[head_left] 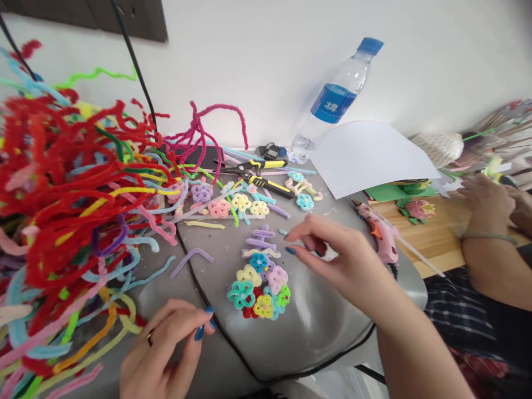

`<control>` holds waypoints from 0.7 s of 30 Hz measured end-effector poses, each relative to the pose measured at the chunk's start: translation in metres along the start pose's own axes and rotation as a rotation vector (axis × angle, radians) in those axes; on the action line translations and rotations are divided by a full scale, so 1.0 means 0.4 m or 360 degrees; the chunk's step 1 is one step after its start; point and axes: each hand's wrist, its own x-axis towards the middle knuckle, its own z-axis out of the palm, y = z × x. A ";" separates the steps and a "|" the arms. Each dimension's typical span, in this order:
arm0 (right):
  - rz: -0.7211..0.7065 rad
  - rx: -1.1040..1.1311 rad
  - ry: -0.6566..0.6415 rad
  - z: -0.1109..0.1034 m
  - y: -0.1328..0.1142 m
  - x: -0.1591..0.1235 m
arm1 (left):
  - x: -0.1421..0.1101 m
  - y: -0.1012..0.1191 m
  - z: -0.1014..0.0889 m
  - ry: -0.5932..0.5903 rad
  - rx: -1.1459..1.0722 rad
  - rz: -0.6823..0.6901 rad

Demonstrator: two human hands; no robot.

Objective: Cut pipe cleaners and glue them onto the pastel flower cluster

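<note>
Colourful pipe-cleaner flowers form a bunch [262, 305] on the grey seat-like surface, with lilac coiled pieces [261, 244] at its upper end. Right of these, my right hand [332, 249] hovers with thumb and index finger apart, nothing visible between them. A tiny light-blue cut piece [282, 231] lies close to its fingertips. Lower left of the bunch is my left hand [170, 349], fingers curled and tips drawn together beside the black cable [224, 335]; whatever they pinch, if anything, is too small to make out.
A tangled heap of pipe cleaners [83, 183] fills the left. Yellow-black pliers [266, 183] and loose flowers [241, 202] lie behind. A water bottle [336, 100] leans against the wall by white paper [374, 155]. A pink glue gun [380, 233] rests right, near another person's hand [486, 202].
</note>
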 end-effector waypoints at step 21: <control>0.0872 -0.0159 0.0387 -0.083 0.179 -0.151 | -0.018 -0.024 0.004 0.0030 0.0228 -0.0002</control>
